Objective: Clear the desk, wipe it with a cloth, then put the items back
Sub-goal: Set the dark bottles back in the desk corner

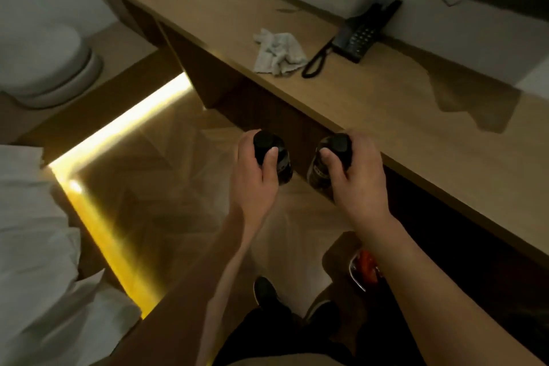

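I hold two dark bottles with black caps, one in each hand, in front of the desk's near edge and above the floor. My left hand (255, 175) grips the left bottle (271, 157) by its top. My right hand (356, 172) grips the right bottle (329, 157) the same way. The long wooden desk (386, 116) runs diagonally across the view. A crumpled grey cloth (279, 53) lies on it, and a black telephone (359, 36) with a coiled cord sits just right of the cloth.
A bed with white bedding (32, 261) is at the left, with a lit yellow strip (118, 128) along its base. A white round seat (44, 65) stands at far left. A low stool holding a bowl with something red (367, 267) is near my feet.
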Demonstrator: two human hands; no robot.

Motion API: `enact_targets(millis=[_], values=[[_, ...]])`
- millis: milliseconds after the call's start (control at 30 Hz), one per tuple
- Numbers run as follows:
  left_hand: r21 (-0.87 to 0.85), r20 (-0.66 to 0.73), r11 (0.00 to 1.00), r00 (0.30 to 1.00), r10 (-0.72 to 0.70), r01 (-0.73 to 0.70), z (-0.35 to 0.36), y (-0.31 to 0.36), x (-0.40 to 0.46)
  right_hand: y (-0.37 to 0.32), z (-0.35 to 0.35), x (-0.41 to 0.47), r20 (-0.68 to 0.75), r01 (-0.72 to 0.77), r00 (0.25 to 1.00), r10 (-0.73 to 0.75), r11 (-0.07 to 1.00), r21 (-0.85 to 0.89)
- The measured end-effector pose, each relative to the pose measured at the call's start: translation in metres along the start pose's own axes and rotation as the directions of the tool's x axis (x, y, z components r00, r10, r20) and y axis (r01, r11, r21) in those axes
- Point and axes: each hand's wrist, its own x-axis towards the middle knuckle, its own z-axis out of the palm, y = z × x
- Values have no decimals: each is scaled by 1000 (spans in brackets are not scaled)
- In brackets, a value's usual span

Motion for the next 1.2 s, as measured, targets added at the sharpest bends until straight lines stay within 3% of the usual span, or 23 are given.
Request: enact_targets(millis=[100, 333, 833, 1200], values=[[-22, -113, 999, 993, -36, 34, -30, -20, 7, -32, 29, 13, 90, 37, 995, -38, 999, 6], [56, -163, 992, 981, -105, 115, -97, -80, 34, -88, 86, 34, 238, 88, 967, -96, 995, 44], [68, -240, 992, 967, -88, 107, -172, -148, 106, -150, 179, 80, 250, 103, 959, -134, 986, 130], [64, -313, 981, 937, -153, 182, -200, -189, 187, -186, 248, 148, 336, 119, 926, -173, 977, 174]])
